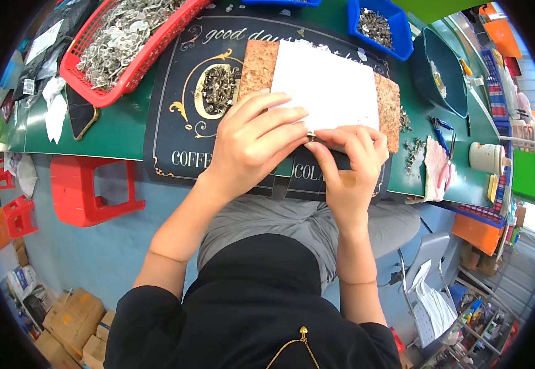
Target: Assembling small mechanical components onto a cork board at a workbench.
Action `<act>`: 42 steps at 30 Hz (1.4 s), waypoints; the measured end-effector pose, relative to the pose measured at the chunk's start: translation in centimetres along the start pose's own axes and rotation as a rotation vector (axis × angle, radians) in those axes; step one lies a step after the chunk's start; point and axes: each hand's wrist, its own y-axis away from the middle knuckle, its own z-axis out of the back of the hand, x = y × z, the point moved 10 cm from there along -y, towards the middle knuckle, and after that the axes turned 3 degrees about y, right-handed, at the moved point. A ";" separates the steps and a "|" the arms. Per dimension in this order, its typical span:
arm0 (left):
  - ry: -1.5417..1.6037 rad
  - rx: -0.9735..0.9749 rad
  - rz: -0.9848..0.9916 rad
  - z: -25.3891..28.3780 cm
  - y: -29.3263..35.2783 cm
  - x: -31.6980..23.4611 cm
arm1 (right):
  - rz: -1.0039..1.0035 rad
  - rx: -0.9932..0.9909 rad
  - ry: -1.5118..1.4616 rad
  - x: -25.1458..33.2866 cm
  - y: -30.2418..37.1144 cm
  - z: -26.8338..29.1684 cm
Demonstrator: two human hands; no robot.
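My left hand (252,140) and my right hand (352,166) meet at the near edge of a white sheet (326,83). Between their fingertips is a small dark metal piece (311,136), too small to tell its exact kind. The right thumb and forefinger pinch it, and the left thumb and forefinger press on it from the other side. Under the sheet lies a cork board (258,64), showing at both sides. Close to the left hand, a heap of small dark metal parts (220,89) sits on the black printed mat (178,138).
A red basket (115,92) of metal pieces stands far left. At the back right are a blue tray (402,46) and a dark green basin (424,74). Blue-handled pliers (444,132), a pink cloth (434,166) and a white tub (486,158) lie right. A red stool (77,190) stands left.
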 end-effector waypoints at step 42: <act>0.151 0.070 0.141 0.8 0.1 0.7 | 0.098 -0.058 -0.030 1.0 -0.4 0.0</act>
